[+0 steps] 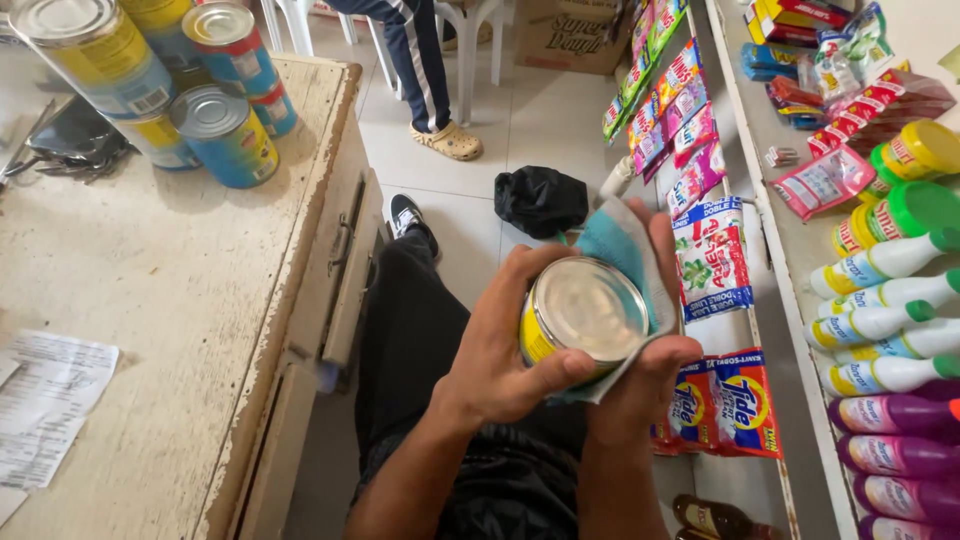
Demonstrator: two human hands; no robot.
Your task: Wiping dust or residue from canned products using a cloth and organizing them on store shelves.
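Tin can (pixel 580 312) with a yellow label and a bare silver lid sits tilted between the person's two hands, over the lap and dark trousers (pixel 420 350). Left hand (pixel 500 345) wraps the can's side, fingers curled over its upper edge and thumb pressed just under the lid's rim — a firm grasp. Right hand (pixel 645 370) clasps a blue-and-white cloth (pixel 625 250) against the can's far side; the cloth folds round the can's right edge and under it, so the fingers there are mostly hidden.

Left of the can stands a worn, cream-painted wooden counter (pixel 180 290) with a drawer handle on its front. On the counter's far end, well apart from the can, a stack of tins (pixel 215 120) with blue and yellow labels stands upright, and a printed paper slip (pixel 45 405) lies near its front edge.

Right of the can hang strips of detergent sachets (pixel 715 270), and beyond them a white shelf (pixel 790 250) carries rows of bottles — white ones with green caps (pixel 880 300) and purple ones below. Beyond the can, a black bag (pixel 540 198) lies on the tiled floor.
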